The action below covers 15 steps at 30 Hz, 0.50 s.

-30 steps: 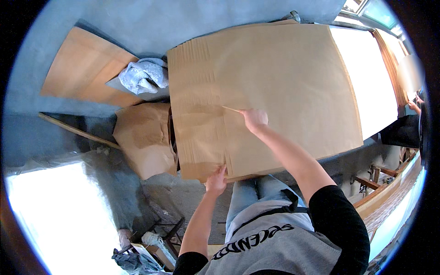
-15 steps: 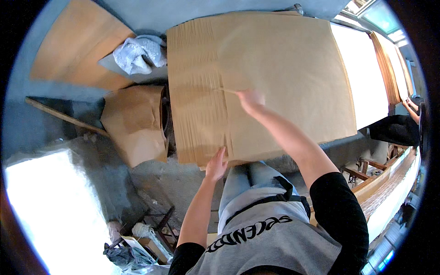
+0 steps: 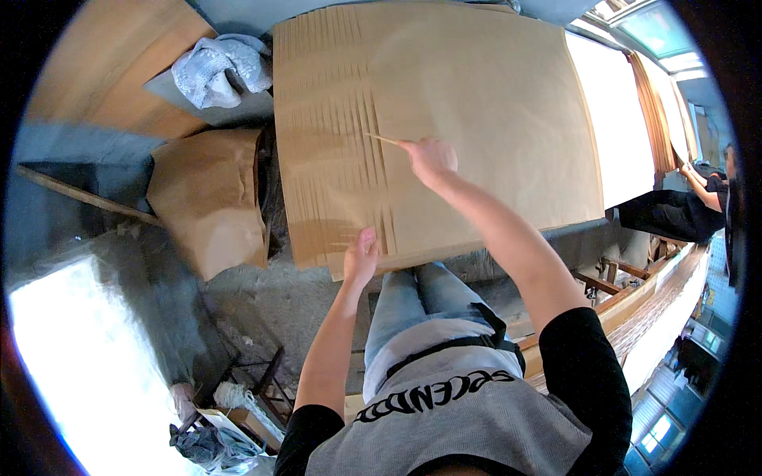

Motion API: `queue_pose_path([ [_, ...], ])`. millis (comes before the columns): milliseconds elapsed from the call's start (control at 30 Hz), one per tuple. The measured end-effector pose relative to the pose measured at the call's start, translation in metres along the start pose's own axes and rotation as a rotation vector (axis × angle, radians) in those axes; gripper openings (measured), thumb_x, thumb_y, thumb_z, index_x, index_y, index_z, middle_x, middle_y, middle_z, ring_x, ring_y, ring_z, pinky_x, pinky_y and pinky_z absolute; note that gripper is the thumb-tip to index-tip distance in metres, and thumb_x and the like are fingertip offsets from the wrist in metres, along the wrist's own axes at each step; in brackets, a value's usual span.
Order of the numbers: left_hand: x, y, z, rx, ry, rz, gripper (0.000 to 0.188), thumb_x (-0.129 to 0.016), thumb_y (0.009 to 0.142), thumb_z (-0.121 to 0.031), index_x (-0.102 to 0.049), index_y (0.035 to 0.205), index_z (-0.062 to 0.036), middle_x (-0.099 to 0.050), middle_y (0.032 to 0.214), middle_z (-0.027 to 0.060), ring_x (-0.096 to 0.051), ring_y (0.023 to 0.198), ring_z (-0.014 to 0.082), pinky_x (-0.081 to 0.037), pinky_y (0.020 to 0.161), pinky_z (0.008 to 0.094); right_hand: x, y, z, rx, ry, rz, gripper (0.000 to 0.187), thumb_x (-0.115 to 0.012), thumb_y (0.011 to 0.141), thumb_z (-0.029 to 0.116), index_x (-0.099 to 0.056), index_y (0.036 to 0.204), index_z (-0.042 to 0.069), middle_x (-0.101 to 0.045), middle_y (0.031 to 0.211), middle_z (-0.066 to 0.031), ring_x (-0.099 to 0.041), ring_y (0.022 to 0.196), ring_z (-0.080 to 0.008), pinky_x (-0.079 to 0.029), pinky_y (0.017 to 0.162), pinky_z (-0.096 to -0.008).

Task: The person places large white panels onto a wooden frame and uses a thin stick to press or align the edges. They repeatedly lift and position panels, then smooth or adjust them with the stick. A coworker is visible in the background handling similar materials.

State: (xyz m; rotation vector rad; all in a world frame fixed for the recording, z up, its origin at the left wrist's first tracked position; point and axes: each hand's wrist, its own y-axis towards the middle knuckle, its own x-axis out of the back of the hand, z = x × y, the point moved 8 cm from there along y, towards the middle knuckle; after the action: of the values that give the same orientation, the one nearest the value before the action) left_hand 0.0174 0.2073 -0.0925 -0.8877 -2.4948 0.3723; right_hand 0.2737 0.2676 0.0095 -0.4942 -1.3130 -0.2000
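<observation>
Right hand [image 3: 432, 163] gripped a stick [image 3: 384, 140] toward nine o'clock, seemingly for finer reach; left hand [image 3: 362, 257], grip unclear, touched paper [image 3: 492, 119] at seven.

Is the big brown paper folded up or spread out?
Spread out. The brown paper lies flat in a wide stack, with many left edges fanned in steps.

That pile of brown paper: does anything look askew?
Yes: the brown paper pile is fanned at left, its edges stepping in uneven strips instead of lying flush. The smaller brown paper piece further left looks rumpled.
</observation>
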Motion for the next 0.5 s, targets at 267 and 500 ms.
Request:
queue_pose_path([
  [267, 0.005, 0.031, -0.009, 0.236, -0.419, -0.115, 0.029, -0.054, 0.083, -0.016, -0.048, 0.11, -0.0074, -0.056, 0.098, 0.0052, -0.055, 0.09, 0.0158, -0.046, 0.075, 0.0292, 0.009, -0.022, -0.043, -0.157, 0.217, 0.03, 0.03, -0.045, 0.083, 0.018, -0.057, 0.108, 0.029, -0.06, 0.071, -0.0102, -0.058, 0.064, -0.0263, -0.046, 0.054, -0.0385],
  [500, -0.011, 0.034, 0.004, 0.452, -0.563, -0.086, 0.036, -0.056, 0.082, -0.023, -0.046, 0.114, -0.0094, -0.052, 0.101, 0.0007, -0.05, 0.094, 0.0128, -0.045, 0.072, 0.0313, -0.001, -0.108, -0.146, -0.308, 0.615, -0.043, 0.024, -0.05, 0.084, 0.022, -0.057, 0.106, 0.016, -0.056, 0.062, -0.0083, -0.053, 0.054, -0.0165, -0.042, 0.049, -0.0304],
])
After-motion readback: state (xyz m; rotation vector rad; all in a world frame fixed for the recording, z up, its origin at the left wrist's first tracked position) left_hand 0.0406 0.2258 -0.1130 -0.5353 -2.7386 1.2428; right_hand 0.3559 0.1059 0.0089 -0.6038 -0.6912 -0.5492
